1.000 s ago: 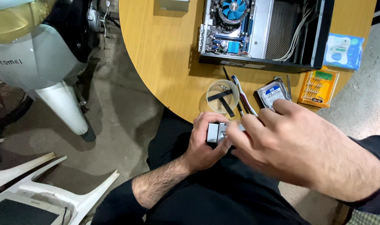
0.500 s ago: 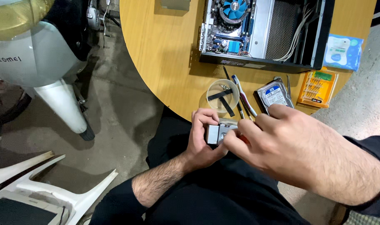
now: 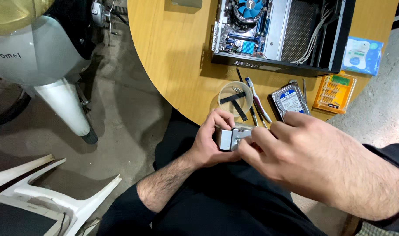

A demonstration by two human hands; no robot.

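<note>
Over my lap, just below the round wooden table's (image 3: 173,57) front edge, I hold a small silver metal box-shaped part (image 3: 232,137). My left hand (image 3: 212,142) grips its left side with fingers curled over the top. From the right, my right hand (image 3: 304,153) pinches its right end with the fingertips and covers much of it.
An open computer case (image 3: 278,32) with a blue fan lies at the table's back. Nearer me are a clear round dish (image 3: 235,98), a few hand tools (image 3: 257,107), a hard drive (image 3: 290,101), an orange bit set (image 3: 335,92) and a blue packet (image 3: 362,55). A scooter (image 3: 46,57) and white plastic chair (image 3: 46,199) stand on the left.
Both hands keep hold of the silver part. The right hand's fingers have shifted slightly over its right end; the part sits a little lower toward my lap.
</note>
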